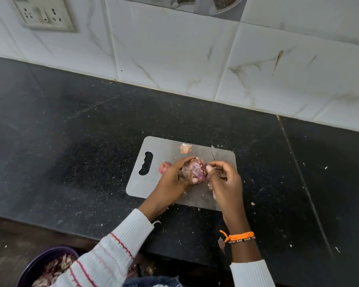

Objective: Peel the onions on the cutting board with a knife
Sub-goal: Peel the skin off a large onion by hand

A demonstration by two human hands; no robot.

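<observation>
Left hand (175, 177) fingers curled round half-peeled onion (195, 169) above the cutting board (153, 146). Right hand (224, 179) pinches its skin, knife (215, 153) blade pointing away toward the wall. Second onion (164, 167) lies on board. Black speckled tabletop (91, 131), marble wall tiles (174, 48).

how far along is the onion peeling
Done: some skin is off, with a dry peel scrap lying on the grey cutting board. In hand: the left hand holds a partly peeled purple onion while the right hand picks at it. Left: a small unpeeled red onion.
</observation>
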